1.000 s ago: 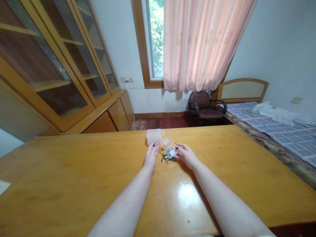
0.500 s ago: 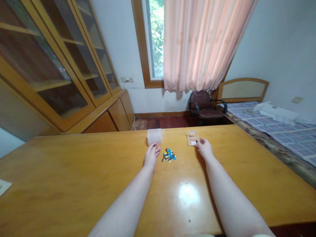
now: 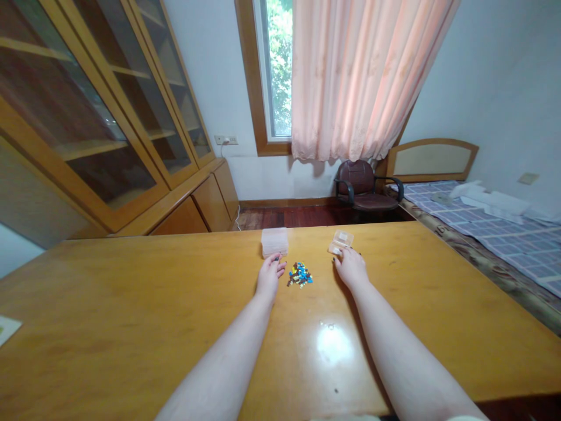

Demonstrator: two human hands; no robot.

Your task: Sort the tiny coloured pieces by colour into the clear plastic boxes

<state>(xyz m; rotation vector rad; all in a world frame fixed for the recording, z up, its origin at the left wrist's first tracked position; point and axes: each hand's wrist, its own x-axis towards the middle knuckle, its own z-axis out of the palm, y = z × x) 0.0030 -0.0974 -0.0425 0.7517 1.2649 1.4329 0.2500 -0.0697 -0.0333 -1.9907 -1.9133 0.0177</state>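
Observation:
A small heap of coloured pieces (image 3: 300,275), blue, yellow and dark, lies on the wooden table (image 3: 131,316) between my hands. My left hand (image 3: 269,275) rests on the table just left of the heap, fingers loosely apart and holding nothing, with its fingertips close to a clear plastic box (image 3: 274,241) behind it. My right hand (image 3: 349,266) is right of the heap. Its fingertips pinch the near edge of a small clear box (image 3: 341,241), which sits skewed on the table.
A glass-fronted wooden cabinet (image 3: 96,128) stands along the left wall. Beyond the table's far edge are a dark red office chair (image 3: 363,187), a curtained window (image 3: 280,70) and a bed (image 3: 491,228) at the right. A paper corner (image 3: 6,327) lies at the table's left edge.
My right hand carried the small clear box off the heap and out to the right, set it on the table, then drew back left while turning it. My left hand stayed put.

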